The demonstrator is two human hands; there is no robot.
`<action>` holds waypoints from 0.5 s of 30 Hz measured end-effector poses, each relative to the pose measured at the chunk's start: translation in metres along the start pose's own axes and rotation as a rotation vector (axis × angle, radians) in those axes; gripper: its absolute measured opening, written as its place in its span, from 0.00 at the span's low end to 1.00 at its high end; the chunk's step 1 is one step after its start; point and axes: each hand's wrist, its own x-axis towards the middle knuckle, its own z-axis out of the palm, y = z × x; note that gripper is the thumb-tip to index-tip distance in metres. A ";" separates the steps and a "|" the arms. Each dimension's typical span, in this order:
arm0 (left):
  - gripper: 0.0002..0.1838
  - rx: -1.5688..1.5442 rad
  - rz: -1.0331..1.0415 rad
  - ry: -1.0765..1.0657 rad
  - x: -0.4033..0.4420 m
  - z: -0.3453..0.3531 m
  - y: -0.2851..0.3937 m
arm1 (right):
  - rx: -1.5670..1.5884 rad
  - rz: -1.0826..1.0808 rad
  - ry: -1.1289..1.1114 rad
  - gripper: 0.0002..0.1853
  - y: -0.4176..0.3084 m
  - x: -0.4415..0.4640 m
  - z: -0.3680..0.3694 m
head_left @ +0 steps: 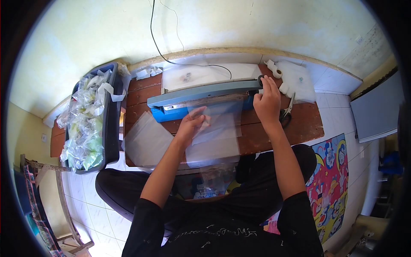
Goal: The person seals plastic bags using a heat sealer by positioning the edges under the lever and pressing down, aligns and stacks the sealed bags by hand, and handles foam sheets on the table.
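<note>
A blue impulse sealer [167, 114] stands on a low brown wooden table, its long grey-blue arm [201, 91] lying low over the base. The upper end of a clear plastic bag [214, 147] is at the sealer's front edge, and the rest hangs toward my lap. My left hand [193, 124] pinches this bag near its left edge, some fingers showing through the film. At the right end of the arm, my right hand [267, 102] has its fingers over the black end knob [260, 80]. Scissors [287, 114] lie just right of that hand.
Flat clear plastic bags [147, 139] lie at the table's left. A dark tub [112, 141] full of filled plastic bags stands further left. White rolls [274, 69] and a stack of white sheets [298, 83] are at the back right. A black cable [156, 40] hangs down the wall.
</note>
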 end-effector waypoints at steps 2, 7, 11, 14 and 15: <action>0.23 -0.004 -0.001 0.004 0.000 -0.001 0.000 | -0.005 -0.003 0.000 0.24 0.000 0.000 0.001; 0.23 0.003 -0.008 0.017 0.001 -0.004 -0.001 | -0.022 -0.006 -0.014 0.23 0.002 -0.001 0.002; 0.23 -0.021 -0.006 0.014 -0.001 0.000 0.001 | -0.027 -0.003 -0.013 0.23 0.001 -0.002 0.003; 0.23 -0.013 -0.004 0.008 0.000 -0.002 0.000 | -0.018 0.000 -0.012 0.23 0.001 -0.001 0.002; 0.23 -0.013 -0.004 0.008 0.000 -0.003 -0.001 | -0.018 0.002 -0.016 0.23 0.001 -0.001 0.002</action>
